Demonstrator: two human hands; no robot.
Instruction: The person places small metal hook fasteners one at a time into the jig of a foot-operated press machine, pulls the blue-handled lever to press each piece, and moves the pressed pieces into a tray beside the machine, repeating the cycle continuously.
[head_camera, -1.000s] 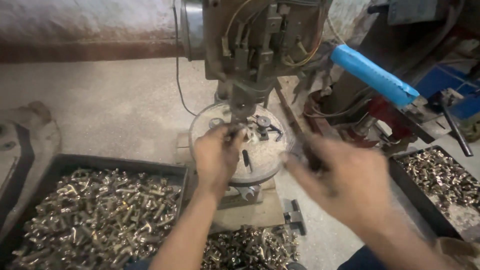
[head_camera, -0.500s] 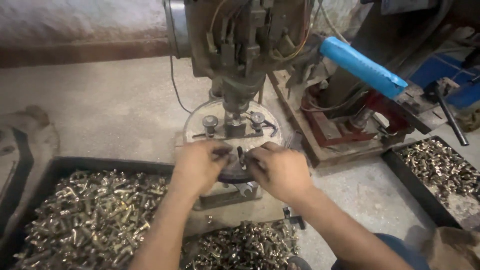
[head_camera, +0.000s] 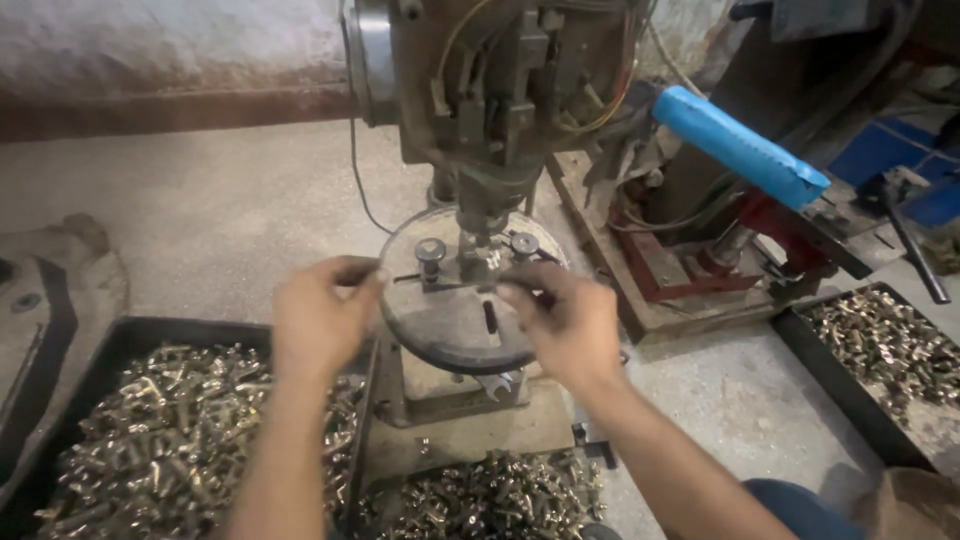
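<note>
The left hand (head_camera: 322, 312) has drawn back from the middle of the round metal table (head_camera: 450, 325) to its left rim, fingers curled as if pinching something small, though what it holds, if anything, cannot be made out. The right hand (head_camera: 562, 318) stays close in at the front of the clamp (head_camera: 478, 262) under the machine head (head_camera: 490, 90), fingertips pinched on a small part there. With one hand pulled clear, the loading at the table looks nearly finished; the tray of brass parts (head_camera: 150, 440) lies below left, a blue lever handle (head_camera: 738, 145) to the right.
</note>
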